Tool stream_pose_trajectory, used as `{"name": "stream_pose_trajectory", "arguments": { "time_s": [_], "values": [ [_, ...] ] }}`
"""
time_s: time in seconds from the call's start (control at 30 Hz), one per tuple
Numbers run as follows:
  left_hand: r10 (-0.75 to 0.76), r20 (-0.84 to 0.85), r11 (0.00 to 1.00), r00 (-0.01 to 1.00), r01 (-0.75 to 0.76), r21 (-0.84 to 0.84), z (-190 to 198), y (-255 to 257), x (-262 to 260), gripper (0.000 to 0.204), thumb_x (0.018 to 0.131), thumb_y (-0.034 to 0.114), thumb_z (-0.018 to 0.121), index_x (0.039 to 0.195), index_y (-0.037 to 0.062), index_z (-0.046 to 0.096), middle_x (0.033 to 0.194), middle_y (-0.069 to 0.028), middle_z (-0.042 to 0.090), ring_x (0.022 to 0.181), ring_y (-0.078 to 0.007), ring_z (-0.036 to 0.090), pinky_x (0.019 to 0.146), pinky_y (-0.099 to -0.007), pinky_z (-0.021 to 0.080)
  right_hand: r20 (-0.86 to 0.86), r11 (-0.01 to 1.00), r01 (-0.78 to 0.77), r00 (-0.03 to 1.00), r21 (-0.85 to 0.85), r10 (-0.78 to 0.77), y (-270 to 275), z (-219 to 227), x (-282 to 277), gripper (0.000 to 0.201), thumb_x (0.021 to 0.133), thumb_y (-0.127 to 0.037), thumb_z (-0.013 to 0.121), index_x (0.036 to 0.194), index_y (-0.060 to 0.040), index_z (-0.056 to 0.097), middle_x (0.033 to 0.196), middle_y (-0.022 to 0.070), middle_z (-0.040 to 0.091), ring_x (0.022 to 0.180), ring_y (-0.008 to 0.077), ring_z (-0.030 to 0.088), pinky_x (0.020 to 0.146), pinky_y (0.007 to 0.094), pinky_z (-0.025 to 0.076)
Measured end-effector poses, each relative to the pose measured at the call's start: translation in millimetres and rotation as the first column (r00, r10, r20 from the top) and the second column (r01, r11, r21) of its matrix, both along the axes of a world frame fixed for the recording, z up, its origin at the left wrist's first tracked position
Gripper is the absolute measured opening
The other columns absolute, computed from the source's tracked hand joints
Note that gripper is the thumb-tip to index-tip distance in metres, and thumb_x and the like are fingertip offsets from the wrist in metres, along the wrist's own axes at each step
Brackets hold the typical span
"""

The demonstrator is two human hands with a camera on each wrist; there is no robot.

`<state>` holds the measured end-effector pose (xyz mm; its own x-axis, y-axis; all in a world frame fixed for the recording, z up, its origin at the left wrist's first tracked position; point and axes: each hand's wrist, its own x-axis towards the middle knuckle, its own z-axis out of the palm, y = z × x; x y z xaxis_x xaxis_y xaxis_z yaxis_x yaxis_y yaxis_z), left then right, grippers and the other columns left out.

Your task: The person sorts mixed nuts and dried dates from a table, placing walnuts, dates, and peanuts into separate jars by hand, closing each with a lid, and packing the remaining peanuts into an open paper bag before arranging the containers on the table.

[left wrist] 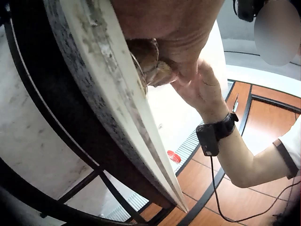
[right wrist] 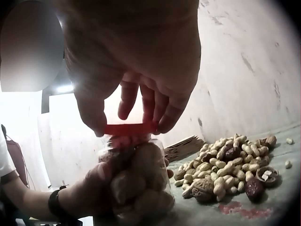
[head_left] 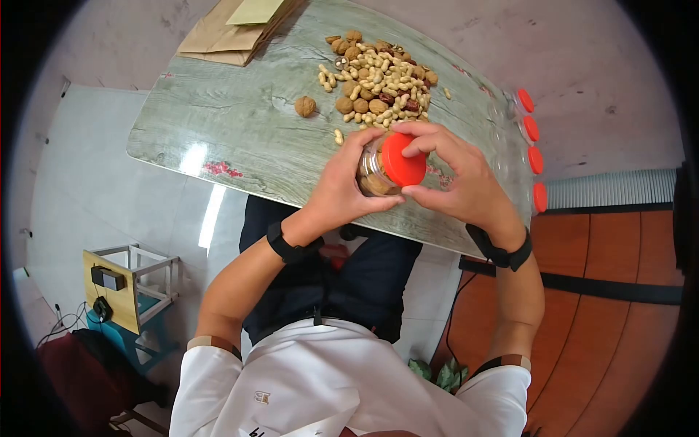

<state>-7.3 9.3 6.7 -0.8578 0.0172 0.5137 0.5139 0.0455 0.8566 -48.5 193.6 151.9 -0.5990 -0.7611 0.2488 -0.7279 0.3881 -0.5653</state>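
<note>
A clear jar (head_left: 372, 173) with walnuts inside is held over the table's near edge. My left hand (head_left: 336, 182) grips the jar's body, its fingers and thumb curled round the side. On the jar's mouth sits a red lid (head_left: 405, 162). My right hand (head_left: 466, 171) pinches the rim of this lid between thumb and fingers, as the right wrist view also shows. Large walnuts (right wrist: 138, 183) show through the jar wall there. In the left wrist view, the back of my left hand (left wrist: 164, 23) hides most of the jar.
Beyond my hands lies a heap of peanuts (head_left: 389, 76) with walnuts and red dates among them. A lone walnut (head_left: 305, 106) lies left of the heap. Brown paper bags (head_left: 218, 36) rest at the far left. Several red-lidded jars (head_left: 530, 129) line the table's right edge.
</note>
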Motion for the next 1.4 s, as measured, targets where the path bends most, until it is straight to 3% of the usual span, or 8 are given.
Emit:
{"name": "stream_pose_trajectory", "arguments": {
  "time_s": [0.13,0.33,0.4,0.63,0.7,1.03,1.23,1.4],
  "values": [
    [0.000,-0.016,1.000,1.000,0.001,0.006,2.5,-0.5,-1.0,0.098,0.065,0.026,0.098,0.144,0.0028,0.045,0.135,-0.0178,0.057,0.123,-0.0358,0.061,0.103,-0.0429,0.050,-0.029,0.988,-0.101,0.994,0.116,0.105,-10.5,14.3,-3.8,0.056,0.073,-0.003,0.081,0.126,-0.0052,0.062,0.134,0.0125,0.065,0.114,0.0336,0.068,0.094,0.0405,0.059],
    [0.016,-0.007,1.000,1.000,-0.016,-0.004,6.4,-2.5,1.3,0.095,0.066,0.025,0.097,0.144,0.0047,0.046,0.131,-0.0168,0.058,0.120,-0.0368,0.061,0.100,-0.0433,0.051,-0.076,0.954,-0.110,0.988,0.278,0.136,-17.6,25.5,-4.3,0.060,0.072,-0.006,0.082,0.128,-0.0064,0.062,0.134,0.0132,0.064,0.112,0.0358,0.068,0.090,0.0419,0.059],
    [-0.022,0.032,0.999,0.999,0.023,-0.046,7.8,-4.8,3.1,0.099,0.066,0.023,0.096,0.148,0.0024,0.043,0.142,-0.0162,0.055,0.131,-0.0290,0.056,0.111,-0.0402,0.045,-0.105,0.956,-0.098,0.986,0.277,0.132,-18.6,26.2,-4.9,0.061,0.072,-0.007,0.082,0.129,-0.0072,0.062,0.133,0.0127,0.064,0.110,0.0358,0.068,0.088,0.0420,0.059],
    [-0.005,0.031,0.998,1.000,0.007,-0.058,8.5,-4.7,3.1,0.097,0.066,0.024,0.096,0.145,0.0030,0.045,0.139,-0.0174,0.056,0.128,-0.0325,0.058,0.108,-0.0417,0.047,-0.138,0.943,-0.040,0.986,0.330,0.091,-20.4,33.3,0.1,0.062,0.071,-0.008,0.082,0.130,-0.0099,0.062,0.127,0.0103,0.063,0.103,0.0342,0.069,0.082,0.0422,0.060],
    [0.036,-0.038,0.999,0.999,-0.037,-0.036,9.2,-3.5,2.1,0.094,0.065,0.025,0.097,0.142,0.0056,0.047,0.128,-0.0163,0.058,0.118,-0.0375,0.061,0.099,-0.0437,0.051,-0.149,0.943,-0.053,0.983,0.327,0.107,-19.8,32.2,-0.4,0.063,0.071,-0.008,0.082,0.130,-0.0099,0.062,0.128,0.0100,0.062,0.103,0.0339,0.069,0.081,0.0419,0.060],
    [0.035,-0.035,0.999,0.999,-0.036,-0.040,8.4,-2.1,1.2,0.092,0.066,0.025,0.096,0.142,0.0057,0.047,0.129,-0.0164,0.058,0.118,-0.0368,0.061,0.099,-0.0436,0.051,-0.191,0.918,-0.056,0.971,0.393,0.141,-23.4,32.3,-3.1,0.059,0.072,-0.019,0.085,0.125,-0.0073,0.064,0.122,0.0105,0.063,0.098,0.0329,0.070,0.077,0.0417,0.060],
    [0.024,-0.009,0.999,1.000,-0.024,-0.037,7.9,-2.8,1.6,0.093,0.066,0.024,0.095,0.143,0.0058,0.047,0.127,-0.0169,0.059,0.116,-0.0375,0.061,0.099,-0.0437,0.051,-0.243,0.852,0.060,0.967,0.520,0.080,-26.2,36.7,-1.5,0.067,0.072,-0.032,0.089,0.129,-0.0056,0.063,0.121,0.0122,0.067,0.100,0.0334,0.071,0.081,0.0401,0.060],
    [0.053,-0.060,0.998,0.997,-0.055,-0.028,5.0,-1.3,0.9,0.093,0.066,0.024,0.095,0.143,0.0061,0.047,0.127,-0.0170,0.058,0.116,-0.0376,0.061,0.099,-0.0438,0.051,-0.339,0.894,0.034,0.931,0.447,0.134,-31.0,41.9,2.6,0.068,0.070,-0.026,0.089,0.130,-0.0068,0.063,0.130,0.0128,0.065,0.108,0.0341,0.069,0.088,0.0414,0.059]
  ]
}}
